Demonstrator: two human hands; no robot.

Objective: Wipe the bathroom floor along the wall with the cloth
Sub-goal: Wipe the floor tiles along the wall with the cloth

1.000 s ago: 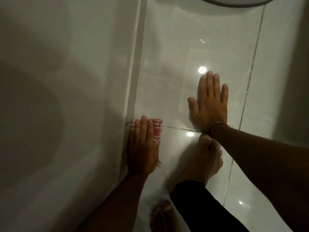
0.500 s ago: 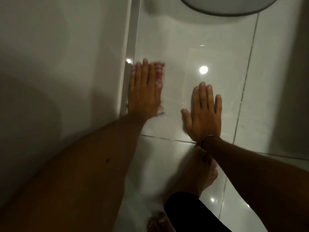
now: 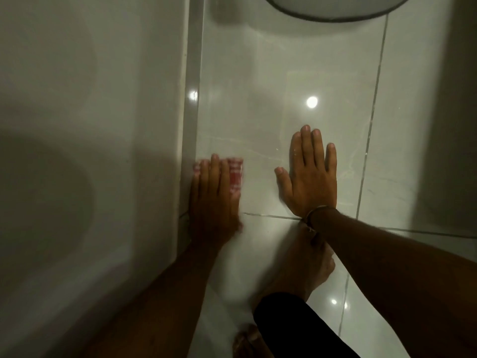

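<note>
A red-and-white checked cloth [image 3: 236,174] lies flat on the glossy pale floor tile [image 3: 258,120], right against the skirting strip [image 3: 192,125] at the foot of the white wall [image 3: 90,125]. My left hand [image 3: 213,200] presses down on the cloth, fingers together and pointing away from me; most of the cloth is hidden under it. My right hand [image 3: 311,177] rests flat and empty on the tile to the right, fingers spread, with a thin bangle at the wrist.
My bare foot [image 3: 296,264] stands just behind the right hand, and a dark trouser leg [image 3: 296,329] covers the leg above it. A round dark-rimmed object [image 3: 335,9] sits at the top edge. Grout lines cross the tiles.
My left hand has slid the cloth back toward me along the wall after pushing it forward. The right hand has stayed planted on the tile.
</note>
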